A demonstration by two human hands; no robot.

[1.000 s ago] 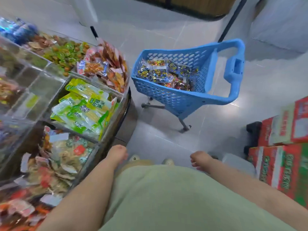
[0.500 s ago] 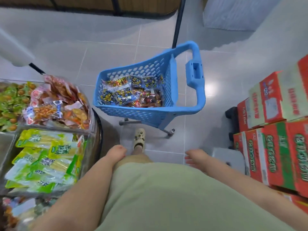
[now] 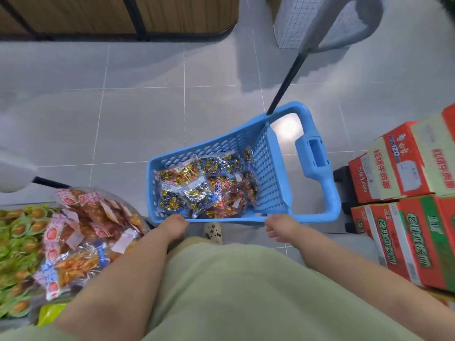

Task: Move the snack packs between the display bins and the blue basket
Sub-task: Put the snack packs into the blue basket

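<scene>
The blue basket [image 3: 317,153] stands on wheels on the grey floor straight ahead, its handle to the right. Several shiny snack packs [image 3: 197,190] lie inside it. At the left is a display bin heaped with orange and pink snack packs [image 3: 83,232]; beside it lie green packs [image 3: 17,244]. My left hand [image 3: 173,225] hangs just before the basket's near rim, fingers loosely curled, holding nothing. My right hand [image 3: 280,227] hangs near the rim's right end, also with nothing in it.
Red and green cardboard boxes [image 3: 406,193] are stacked at the right on a dark pallet. A black pole [image 3: 286,82] rises behind the basket. A wooden counter [image 3: 123,16] runs along the far wall. One shoe [image 3: 213,232] shows below the basket.
The view has swung right and I have stepped closer; the basket now sits just in front of both hands. The display bins have slid to the left edge.
</scene>
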